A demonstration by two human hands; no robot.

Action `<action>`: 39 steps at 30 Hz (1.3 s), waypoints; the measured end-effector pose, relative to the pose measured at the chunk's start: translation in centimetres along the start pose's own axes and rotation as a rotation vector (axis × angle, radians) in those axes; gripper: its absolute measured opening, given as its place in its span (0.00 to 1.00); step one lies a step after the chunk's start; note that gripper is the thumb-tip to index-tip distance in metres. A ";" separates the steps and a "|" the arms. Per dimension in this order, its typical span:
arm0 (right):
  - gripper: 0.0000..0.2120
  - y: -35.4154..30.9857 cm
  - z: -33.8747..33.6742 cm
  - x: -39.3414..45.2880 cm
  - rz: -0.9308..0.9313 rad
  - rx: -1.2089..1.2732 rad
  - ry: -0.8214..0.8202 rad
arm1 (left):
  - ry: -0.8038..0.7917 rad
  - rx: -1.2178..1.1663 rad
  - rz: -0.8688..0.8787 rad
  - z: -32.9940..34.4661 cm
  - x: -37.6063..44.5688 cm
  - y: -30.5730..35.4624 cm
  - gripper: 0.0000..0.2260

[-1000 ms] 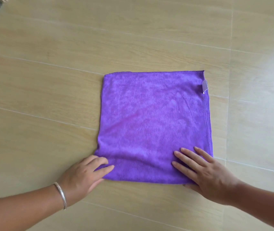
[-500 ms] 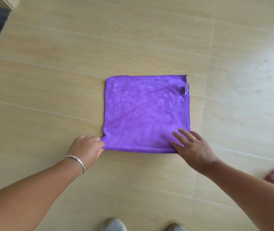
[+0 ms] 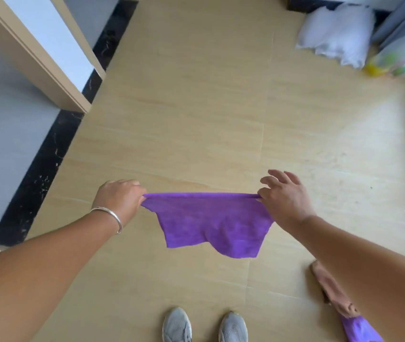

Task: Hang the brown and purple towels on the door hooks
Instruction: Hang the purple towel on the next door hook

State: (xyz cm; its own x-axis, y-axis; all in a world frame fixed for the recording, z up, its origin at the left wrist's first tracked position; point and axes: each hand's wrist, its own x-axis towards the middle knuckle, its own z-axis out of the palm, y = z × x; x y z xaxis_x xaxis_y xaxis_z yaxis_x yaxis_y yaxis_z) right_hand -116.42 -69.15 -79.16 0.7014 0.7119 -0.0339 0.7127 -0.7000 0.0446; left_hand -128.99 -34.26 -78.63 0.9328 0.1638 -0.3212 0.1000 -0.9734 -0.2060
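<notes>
Purple towel (image 3: pixel 211 218) held up over the floor (image 3: pixel 196 119), stretched between both hands.

We pinch one top corner in the left hand (image 3: pixel 120 198) and the other in the right hand (image 3: pixel 282 196), whose other fingers are spread. Thin pinches could let a corner slip, we judge. Brown towel (image 3: pixel 332 290) lies by our right arm; no hooks in view, so we may fumble finding them.

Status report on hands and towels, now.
Left hand and right hand each pinch a top corner of the purple towel, held off the floor. Brown towel under right forearm. No hooks in view.
</notes>
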 end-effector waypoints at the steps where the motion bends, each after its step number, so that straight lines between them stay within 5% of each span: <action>1: 0.05 0.4 -3.1 0.4 0.013 0.003 0.006 | 0.015 0.011 -0.003 -3.3 -0.5 -0.8 0.11; 10: 0.14 4.7 -33.9 2.8 0.048 0.042 0.046 | 0.255 -0.052 0.011 -32.8 -7.5 -8.5 0.10; 20: 0.11 4.9 -62.3 2.3 0.192 0.050 0.352 | 0.658 -0.071 -0.046 -57.7 -14.7 -14.9 0.10; 27: 0.11 3.6 -74.3 1.9 0.229 -0.030 0.486 | 0.880 -0.045 0.076 -67.7 -19.5 -18.1 0.03; 35: 0.08 0.0 -80.6 1.5 0.175 -0.054 0.544 | 1.087 0.157 0.335 -72.1 -24.2 -21.2 0.16; 39: 0.08 -1.4 -81.4 2.1 0.112 -0.030 0.519 | 1.061 0.201 0.348 -72.1 -24.5 -23.3 0.16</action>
State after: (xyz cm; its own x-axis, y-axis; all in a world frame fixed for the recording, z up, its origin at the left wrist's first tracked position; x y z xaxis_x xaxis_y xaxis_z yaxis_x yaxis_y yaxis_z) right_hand -116.56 -62.13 1.95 0.6719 0.5719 0.4706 0.6274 -0.7772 0.0487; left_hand -129.16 -27.12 0.65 0.7310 -0.4223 0.5360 -0.1901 -0.8804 -0.4344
